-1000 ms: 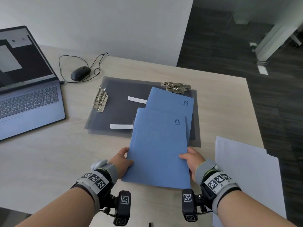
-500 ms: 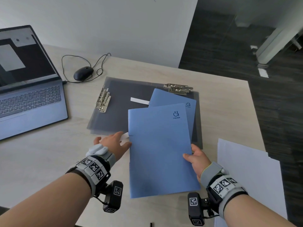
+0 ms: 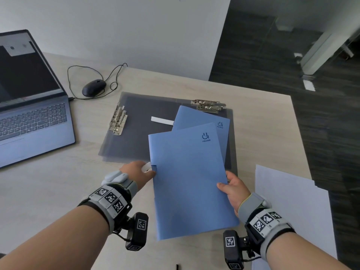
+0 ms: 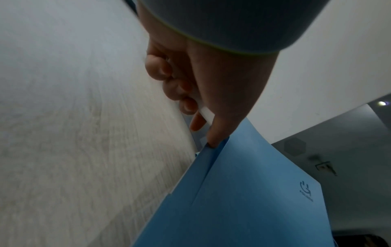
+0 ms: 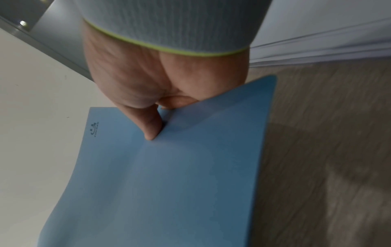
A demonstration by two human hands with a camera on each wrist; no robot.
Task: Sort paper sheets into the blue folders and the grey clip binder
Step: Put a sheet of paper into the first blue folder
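Observation:
My right hand (image 3: 230, 189) grips the right edge of a blue folder (image 3: 191, 182), thumb (image 5: 151, 128) on its cover and fingers underneath. The folder (image 5: 169, 183) is shut and tilted up over the table's front. At the folder's left edge (image 4: 211, 150), my left hand (image 3: 139, 170) has its thumb (image 4: 213, 135) on the fold and its fingers curled below, with a white strip (image 4: 206, 115) showing between them. A second blue folder (image 3: 202, 119) lies on the open grey clip binder (image 3: 140, 137) behind. White paper sheets (image 3: 288, 211) are stacked at the right.
The binder carries two metal clips, one on the left (image 3: 117, 121) and one at the back (image 3: 207, 106). An open laptop (image 3: 29, 117) stands at the left, a wired mouse (image 3: 93, 87) behind the binder. The table's right edge (image 3: 300, 133) drops to dark floor.
The near blue folder has swung upright and shifted away from me. My left hand left its lower left corner and moved up to the middle of the left edge.

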